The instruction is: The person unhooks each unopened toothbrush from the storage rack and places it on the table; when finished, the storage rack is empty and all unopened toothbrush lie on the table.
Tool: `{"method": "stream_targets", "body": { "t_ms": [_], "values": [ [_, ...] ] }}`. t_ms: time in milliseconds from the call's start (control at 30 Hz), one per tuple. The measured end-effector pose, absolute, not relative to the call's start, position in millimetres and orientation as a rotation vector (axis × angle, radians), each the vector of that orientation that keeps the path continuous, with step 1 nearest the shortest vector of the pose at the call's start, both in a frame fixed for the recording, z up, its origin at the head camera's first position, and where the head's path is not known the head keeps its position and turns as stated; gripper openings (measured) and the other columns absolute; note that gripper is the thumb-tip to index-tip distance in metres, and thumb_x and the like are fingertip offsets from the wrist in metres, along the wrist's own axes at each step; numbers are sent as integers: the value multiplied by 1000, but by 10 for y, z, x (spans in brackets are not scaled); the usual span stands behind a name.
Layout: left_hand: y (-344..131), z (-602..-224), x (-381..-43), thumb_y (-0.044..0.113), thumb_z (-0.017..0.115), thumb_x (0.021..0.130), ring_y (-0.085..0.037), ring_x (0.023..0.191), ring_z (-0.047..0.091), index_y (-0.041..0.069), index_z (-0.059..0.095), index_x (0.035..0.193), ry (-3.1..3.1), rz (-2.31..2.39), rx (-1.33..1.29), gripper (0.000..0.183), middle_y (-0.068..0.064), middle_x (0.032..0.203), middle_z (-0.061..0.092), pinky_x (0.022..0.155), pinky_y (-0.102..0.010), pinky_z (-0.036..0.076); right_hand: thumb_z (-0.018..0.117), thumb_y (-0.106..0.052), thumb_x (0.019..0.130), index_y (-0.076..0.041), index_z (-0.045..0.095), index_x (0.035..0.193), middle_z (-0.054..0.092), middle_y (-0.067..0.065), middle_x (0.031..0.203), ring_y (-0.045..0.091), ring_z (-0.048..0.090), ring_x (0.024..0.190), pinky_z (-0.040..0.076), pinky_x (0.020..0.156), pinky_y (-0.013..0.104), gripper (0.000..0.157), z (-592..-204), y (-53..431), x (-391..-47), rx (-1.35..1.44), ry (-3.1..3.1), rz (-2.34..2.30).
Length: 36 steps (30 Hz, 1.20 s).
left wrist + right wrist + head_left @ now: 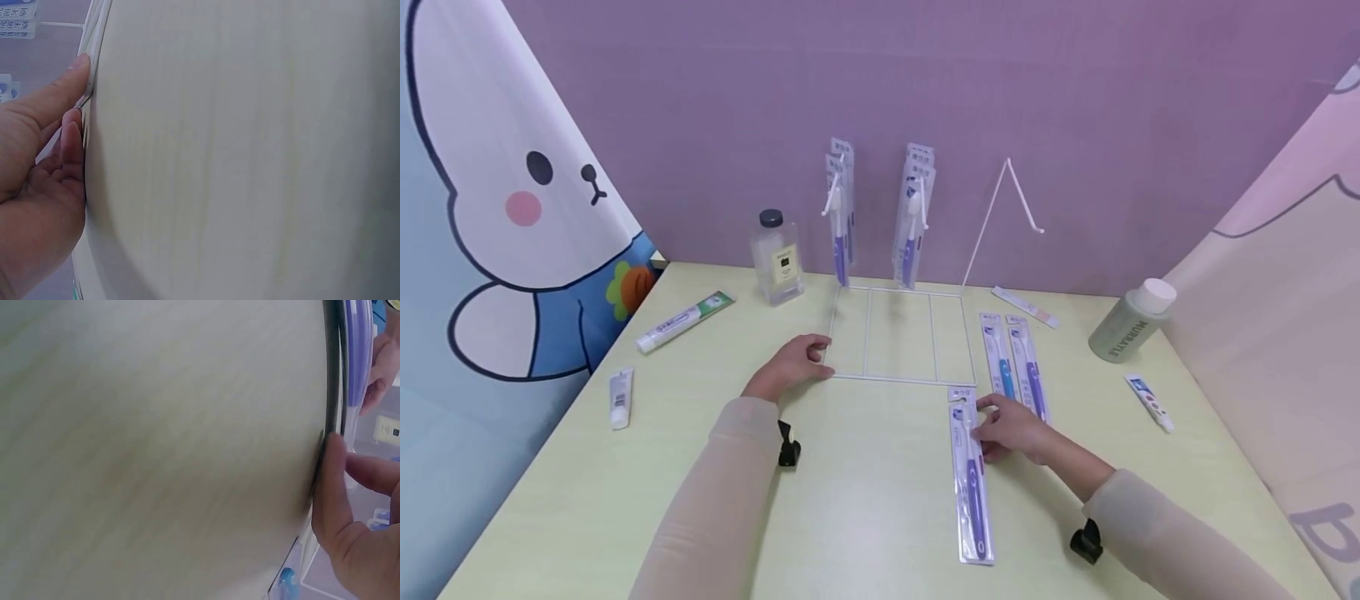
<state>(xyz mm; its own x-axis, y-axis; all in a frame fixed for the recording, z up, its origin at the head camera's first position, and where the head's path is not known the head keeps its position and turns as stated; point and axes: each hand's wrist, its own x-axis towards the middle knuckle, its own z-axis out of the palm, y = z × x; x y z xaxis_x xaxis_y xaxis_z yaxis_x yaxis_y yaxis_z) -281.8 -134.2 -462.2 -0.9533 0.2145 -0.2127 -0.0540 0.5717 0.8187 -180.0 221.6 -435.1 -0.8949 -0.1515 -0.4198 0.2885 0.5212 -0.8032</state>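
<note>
I see room to pass over the pale-yellow wooden counter (pixel 865 475) between left grip (pixel 790 365) and right grip (pixel 1013 429), narrowed beside the latter by a long purple toothbrush in clear plastic (pixel 973 492). Ahead, a white wire rack (pixel 898 380) obstructs; two packaged toothbrushes (pixel 1000 358) crowd the right grip's far side.

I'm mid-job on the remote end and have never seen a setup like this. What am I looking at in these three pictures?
There is no robot here, just a person's two bare hands. The large picture is taken from the head, looking forward and down. The other two are taken from the left and right wrists and mostly show tabletop.

The left hand holds the near left corner of a white wire rack. The right hand pinches a packaged toothbrush by its edge.

Two more packs lie beside that hand, and others hang from the rack. Also on the table are three tubes, a clear bottle and a green bottle.
</note>
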Motion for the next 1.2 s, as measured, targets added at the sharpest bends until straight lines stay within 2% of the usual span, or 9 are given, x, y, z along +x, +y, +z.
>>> {"method": "stream_targets", "body": {
  "t_ms": [200,433,633,800,900,1067,1200],
  "values": [
    [-1339,-4622,-2802,10,71,77,-24,102,46,6,44,131,2514,1337,147,61,-11,111,51,93,-38,34,66,-2,78,4,43,120,56,14,77,24,60,59,52,53,34,49,-4297,2201,-1801,100,2425,-1183],
    [-1343,-4593,-2785,10,71,77,-24,102,45,7,44,131,2519,1332,131,60,-11,110,50,92,-38,35,61,-3,83,4,44,122,56,14,82,25,60,65,52,58,34,43,-4055,2161,-2007,0,2491,-1098],
    [-1352,-4633,-2796,10,72,76,-24,103,47,7,45,131,2514,1353,130,61,-11,111,51,91,-37,36,60,-9,86,-2,44,126,58,14,90,27,60,75,52,64,35,43,-3702,1983,-2329,-153,2634,-1054],
    [-1343,-4637,-2784,8,72,76,-24,102,47,7,46,130,2520,1366,117,60,-11,109,52,91,-37,36,60,-9,85,-5,51,119,61,9,91,23,59,78,50,63,32,35,-3452,1765,-2645,-338,2869,-1106],
    [-1345,-4641,-2785,7,72,76,-24,101,47,6,47,129,2516,1385,113,59,-10,108,52,91,-36,36,60,-7,84,-3,53,116,60,9,92,22,57,83,49,69,32,32,-3351,1628,-2847,-450,3010,-1196],
    [-1347,-4648,-2791,7,72,76,-23,100,46,5,47,128,2496,1407,127,58,-11,107,51,90,-36,37,59,-1,83,0,50,117,57,12,100,22,54,91,45,79,29,35,-3214,1438,-3171,-489,3078,-1478],
    [-1344,-4647,-2789,7,72,75,-23,100,47,6,47,128,2487,1410,110,58,-10,107,51,90,-36,37,60,0,83,-1,48,118,56,10,103,19,54,92,44,80,24,37,-3107,1304,-3362,-458,3074,-1671]
  ]
}}
